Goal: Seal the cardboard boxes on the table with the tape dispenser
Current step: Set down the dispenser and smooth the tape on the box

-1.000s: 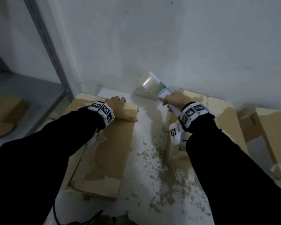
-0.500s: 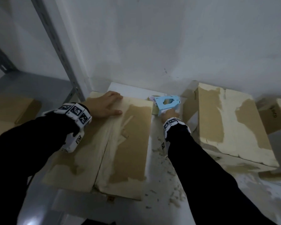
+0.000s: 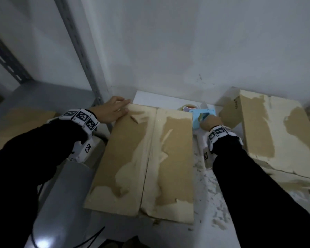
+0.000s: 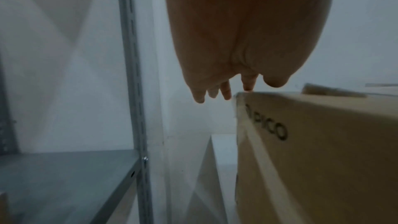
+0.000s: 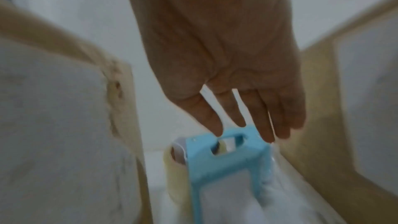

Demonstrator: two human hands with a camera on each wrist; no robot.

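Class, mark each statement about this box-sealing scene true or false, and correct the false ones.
1. The left hand rests flat on the far left corner of the cardboard box. True.
2. The tape dispenser is red. False: it is light blue.
3. The tape dispenser lies on top of the box. False: it sits on the table, between two boxes.
4. The right hand has straight fingers above the dispenser. True.
5. A metal shelf stands to the left. True.
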